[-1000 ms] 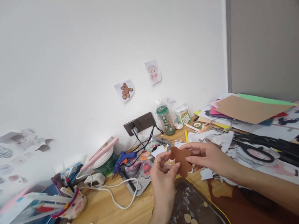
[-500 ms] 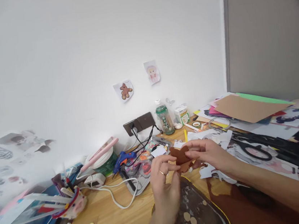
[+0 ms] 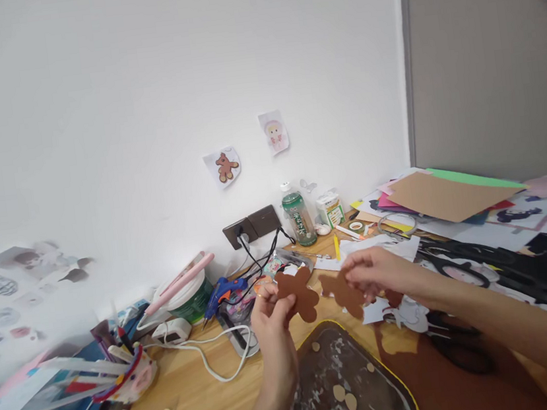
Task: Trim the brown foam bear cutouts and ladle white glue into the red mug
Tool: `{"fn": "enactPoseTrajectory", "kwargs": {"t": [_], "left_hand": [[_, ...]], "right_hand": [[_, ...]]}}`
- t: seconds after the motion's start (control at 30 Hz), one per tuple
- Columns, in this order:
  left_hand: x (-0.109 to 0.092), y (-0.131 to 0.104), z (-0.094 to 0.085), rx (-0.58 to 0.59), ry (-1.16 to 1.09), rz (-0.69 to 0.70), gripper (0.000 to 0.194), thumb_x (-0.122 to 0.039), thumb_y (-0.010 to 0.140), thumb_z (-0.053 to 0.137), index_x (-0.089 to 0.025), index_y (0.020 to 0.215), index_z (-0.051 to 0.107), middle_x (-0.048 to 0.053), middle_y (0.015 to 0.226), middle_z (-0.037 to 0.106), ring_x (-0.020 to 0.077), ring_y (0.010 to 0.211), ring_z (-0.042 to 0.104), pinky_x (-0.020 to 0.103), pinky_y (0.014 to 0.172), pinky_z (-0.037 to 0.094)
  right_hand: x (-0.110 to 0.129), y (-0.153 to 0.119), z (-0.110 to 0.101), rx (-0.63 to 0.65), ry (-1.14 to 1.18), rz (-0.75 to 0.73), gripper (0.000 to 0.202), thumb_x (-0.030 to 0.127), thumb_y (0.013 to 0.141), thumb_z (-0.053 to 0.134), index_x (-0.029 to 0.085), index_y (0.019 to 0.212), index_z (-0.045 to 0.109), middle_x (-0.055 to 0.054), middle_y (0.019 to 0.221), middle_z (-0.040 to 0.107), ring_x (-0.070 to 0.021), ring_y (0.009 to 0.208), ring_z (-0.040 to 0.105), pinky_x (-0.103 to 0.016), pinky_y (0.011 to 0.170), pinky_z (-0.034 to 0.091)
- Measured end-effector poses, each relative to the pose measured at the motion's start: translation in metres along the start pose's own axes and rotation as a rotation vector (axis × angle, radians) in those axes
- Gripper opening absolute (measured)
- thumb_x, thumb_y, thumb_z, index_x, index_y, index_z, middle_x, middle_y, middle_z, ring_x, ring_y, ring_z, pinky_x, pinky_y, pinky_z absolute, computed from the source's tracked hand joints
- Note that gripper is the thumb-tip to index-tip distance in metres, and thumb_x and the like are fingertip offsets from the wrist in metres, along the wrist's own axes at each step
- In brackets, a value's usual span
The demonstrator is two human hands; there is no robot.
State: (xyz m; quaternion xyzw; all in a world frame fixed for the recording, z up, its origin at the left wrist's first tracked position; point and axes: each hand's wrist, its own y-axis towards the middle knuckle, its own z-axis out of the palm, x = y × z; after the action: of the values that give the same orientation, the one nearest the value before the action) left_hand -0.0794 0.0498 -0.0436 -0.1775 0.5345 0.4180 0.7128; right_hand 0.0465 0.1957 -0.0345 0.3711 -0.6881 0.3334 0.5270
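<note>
Pinched between the thumb and fingers of my left hand (image 3: 273, 325) is a brown bear-shaped cutout (image 3: 300, 295). My right hand (image 3: 374, 271) grips a second brown cutout (image 3: 343, 293), slightly lighter, just to the right of the first. The two pieces are apart. Below them lies a dark tray or mat (image 3: 334, 370) with a yellow edge, bearing several small tan pieces (image 3: 351, 402). A large brown sheet (image 3: 455, 382) spreads to the right of it.
A blue glue gun (image 3: 224, 292) and a white cable (image 3: 207, 359) are left of my hands. A pen cup (image 3: 138, 378) stands farther left, a green bottle (image 3: 298, 216) behind. Black scissors (image 3: 462, 341) and paper scraps (image 3: 406, 312) lie right.
The brown pieces, earlier held together between both hands, are now apart and face the camera. My left hand has moved left. More of the dark surface shows.
</note>
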Motion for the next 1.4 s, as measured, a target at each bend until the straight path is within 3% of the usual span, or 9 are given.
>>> {"fn": "enactPoseTrajectory", "kwargs": {"t": [0.07, 0.13, 0.23, 0.37, 0.57, 0.83, 1.03, 1.27, 1.4], "left_hand": [[0.001, 0.005, -0.001, -0.001, -0.06, -0.116, 0.018, -0.011, 0.064, 0.057, -0.018, 0.07, 0.042, -0.006, 0.067, 0.048, 0.0051, 0.056, 0.047, 0.016, 0.049, 0.038], [0.002, 0.008, -0.002, 0.002, -0.079, -0.188, 0.02, -0.013, 0.062, 0.059, -0.017, 0.071, 0.041, -0.006, 0.066, 0.049, 0.0052, 0.054, 0.048, 0.016, 0.047, 0.038], [0.004, 0.009, -0.001, 0.007, -0.062, -0.241, 0.022, -0.016, 0.062, 0.061, -0.017, 0.069, 0.04, -0.005, 0.062, 0.051, 0.0069, 0.053, 0.052, 0.015, 0.045, 0.038], [0.006, 0.01, -0.001, 0.011, -0.046, -0.266, 0.025, -0.018, 0.061, 0.064, -0.016, 0.068, 0.041, -0.002, 0.063, 0.056, 0.01, 0.06, 0.057, 0.017, 0.049, 0.041], [0.012, 0.014, -0.005, 0.011, -0.047, -0.319, 0.035, -0.014, 0.06, 0.066, -0.014, 0.091, 0.052, 0.003, 0.081, 0.062, 0.0087, 0.065, 0.058, 0.016, 0.054, 0.044], [0.016, 0.015, -0.009, 0.039, -0.054, -0.341, 0.026, -0.016, 0.061, 0.065, -0.011, 0.085, 0.057, 0.007, 0.084, 0.064, 0.015, 0.075, 0.061, 0.023, 0.066, 0.048], [0.019, 0.014, -0.009, 0.032, -0.035, -0.357, 0.027, -0.018, 0.06, 0.066, -0.011, 0.085, 0.057, 0.009, 0.086, 0.064, 0.0172, 0.077, 0.061, 0.025, 0.066, 0.048], [0.02, 0.013, -0.01, 0.014, -0.04, -0.371, 0.025, -0.017, 0.06, 0.065, -0.012, 0.084, 0.057, 0.007, 0.082, 0.065, 0.0145, 0.073, 0.061, 0.025, 0.068, 0.048], [0.021, 0.014, -0.01, -0.002, -0.033, -0.386, 0.025, -0.015, 0.06, 0.065, -0.011, 0.084, 0.057, 0.007, 0.081, 0.064, 0.013, 0.07, 0.061, 0.022, 0.064, 0.048]], "right_hand": [[-0.01, 0.001, -0.003, 0.173, -0.254, 0.024, 0.015, 0.025, 0.07, 0.048, 0.016, 0.075, 0.06, 0.0, 0.061, 0.061, -0.0107, 0.051, 0.056, -0.019, 0.046, 0.044], [-0.018, 0.001, -0.003, 0.245, -0.437, -0.016, 0.015, 0.023, 0.067, 0.05, 0.016, 0.069, 0.064, -0.001, 0.058, 0.062, -0.0134, 0.054, 0.057, -0.02, 0.048, 0.041], [-0.017, -0.002, -0.002, 0.197, -0.62, -0.167, 0.015, 0.02, 0.067, 0.052, 0.018, 0.064, 0.067, -0.001, 0.064, 0.063, -0.0147, 0.06, 0.056, -0.022, 0.056, 0.037], [-0.002, -0.011, 0.001, 0.169, -0.875, -0.417, 0.022, 0.019, 0.076, 0.047, 0.022, 0.069, 0.067, 0.0, 0.079, 0.062, -0.0142, 0.071, 0.055, -0.022, 0.062, 0.035], [0.01, -0.015, 0.001, 0.248, -0.902, -0.539, 0.02, 0.019, 0.08, 0.048, 0.025, 0.087, 0.066, 0.0, 0.09, 0.058, -0.0125, 0.077, 0.054, -0.021, 0.069, 0.036], [0.0, -0.008, 0.0, 0.304, -0.869, -0.554, 0.015, 0.016, 0.076, 0.051, 0.022, 0.08, 0.064, 0.002, 0.078, 0.062, -0.0122, 0.075, 0.055, -0.021, 0.068, 0.037], [-0.003, -0.007, 0.002, 0.218, -1.008, -0.622, 0.014, 0.016, 0.077, 0.05, 0.021, 0.078, 0.063, -0.001, 0.086, 0.057, -0.0135, 0.079, 0.053, -0.022, 0.068, 0.037], [-0.003, -0.01, 0.005, 0.205, -1.215, -0.786, 0.025, 0.015, 0.085, 0.037, 0.021, 0.09, 0.061, -0.004, 0.083, 0.059, -0.0151, 0.079, 0.053, -0.025, 0.061, 0.034], [-0.006, -0.009, 0.004, 0.25, -1.194, -0.784, 0.023, 0.015, 0.084, 0.038, 0.02, 0.093, 0.059, -0.004, 0.088, 0.06, -0.016, 0.083, 0.053, -0.026, 0.064, 0.034]]}}
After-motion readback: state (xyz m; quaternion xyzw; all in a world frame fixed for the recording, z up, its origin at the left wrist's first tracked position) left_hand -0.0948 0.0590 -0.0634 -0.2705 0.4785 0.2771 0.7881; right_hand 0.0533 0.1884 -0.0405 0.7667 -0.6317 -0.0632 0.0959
